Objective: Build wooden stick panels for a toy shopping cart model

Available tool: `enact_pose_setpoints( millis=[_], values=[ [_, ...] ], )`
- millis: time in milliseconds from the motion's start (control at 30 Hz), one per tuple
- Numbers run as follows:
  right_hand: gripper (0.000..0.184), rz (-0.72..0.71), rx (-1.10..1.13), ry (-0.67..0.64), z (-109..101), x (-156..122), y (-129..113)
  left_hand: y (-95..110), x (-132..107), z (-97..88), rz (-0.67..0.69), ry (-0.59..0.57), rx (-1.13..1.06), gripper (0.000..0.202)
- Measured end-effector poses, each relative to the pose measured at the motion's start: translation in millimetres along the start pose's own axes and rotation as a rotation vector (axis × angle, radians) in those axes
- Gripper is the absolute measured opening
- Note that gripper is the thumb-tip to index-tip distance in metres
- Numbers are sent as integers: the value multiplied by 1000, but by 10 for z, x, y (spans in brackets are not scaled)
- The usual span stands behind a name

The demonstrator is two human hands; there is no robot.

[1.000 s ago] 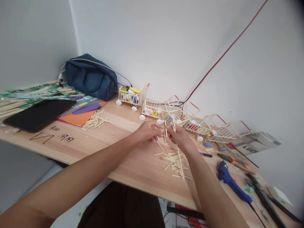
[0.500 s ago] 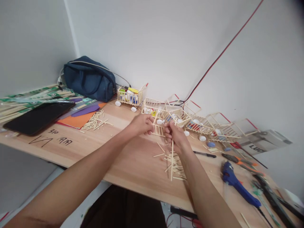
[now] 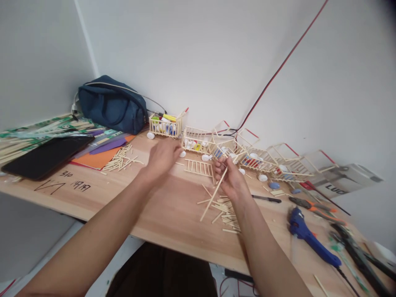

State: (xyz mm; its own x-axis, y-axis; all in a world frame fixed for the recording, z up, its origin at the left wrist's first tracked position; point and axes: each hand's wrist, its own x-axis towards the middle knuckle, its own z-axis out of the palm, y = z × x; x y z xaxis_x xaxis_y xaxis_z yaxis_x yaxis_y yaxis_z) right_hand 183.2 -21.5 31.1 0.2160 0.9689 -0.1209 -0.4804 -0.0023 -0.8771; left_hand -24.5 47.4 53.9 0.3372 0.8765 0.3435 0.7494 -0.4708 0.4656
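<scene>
A small ladder-like frame (image 3: 200,167) of thin sticks lies on the table (image 3: 176,214), in front of the row of stick carts (image 3: 198,138). Half a second ago it sits between both hands; now the left hand (image 3: 163,154) is away to its left, over the table in front of the cart with the yellow item (image 3: 165,126). This seems to leave the frame lying without the left hand's support, with the work at its right end resting with the right hand alone.

The right hand (image 3: 230,177) is curled just beside that end, pinching 1 long stick (image 3: 211,200) between thumb and fingers. The stick hangs nearly straight toward the person half a second ago; now it slants to the left. I cannot tell whether the right fingers touch the frame. The left hand's fingers are blurred and bent downward, and I cannot tell whether they hold anything.

Nearer the person, a pile of short sticks (image 3: 227,212) lies beside the right wrist. Farther right are the pliers (image 3: 315,208) and a blue glue gun (image 3: 309,237); far left, a dark tablet (image 3: 46,156) lies before a blue bag (image 3: 113,103).
</scene>
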Motion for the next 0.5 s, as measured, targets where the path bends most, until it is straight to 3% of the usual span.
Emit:
enact_pose_setpoints(
  millis=[67, 133, 200, 267, 367, 500],
  values=[
    [39, -55, -62, 29, -7, 5, -12, 132, -80, 132, 111, -174, -291, 29],
    [41, -111, -129, 55, -7, 10, -24, 267, -186, 288, 155, -493, -582, 30],
    [43, -147, -160, 77, -2, 14, -30, 369, -286, 419, 131, -717, -802, 31],
    [43, -148, -141, 93, 5, 14, -30, 420, -342, 491, 92, -820, -922, 31],
    [44, -84, -114, 67, 6, 5, -28, 413, -328, 495, 12, -764, -954, 27],
    [49, 39, -200, -89, -34, -22, -39, 360, -270, 438, 45, -452, -784, 19]
  ],
)
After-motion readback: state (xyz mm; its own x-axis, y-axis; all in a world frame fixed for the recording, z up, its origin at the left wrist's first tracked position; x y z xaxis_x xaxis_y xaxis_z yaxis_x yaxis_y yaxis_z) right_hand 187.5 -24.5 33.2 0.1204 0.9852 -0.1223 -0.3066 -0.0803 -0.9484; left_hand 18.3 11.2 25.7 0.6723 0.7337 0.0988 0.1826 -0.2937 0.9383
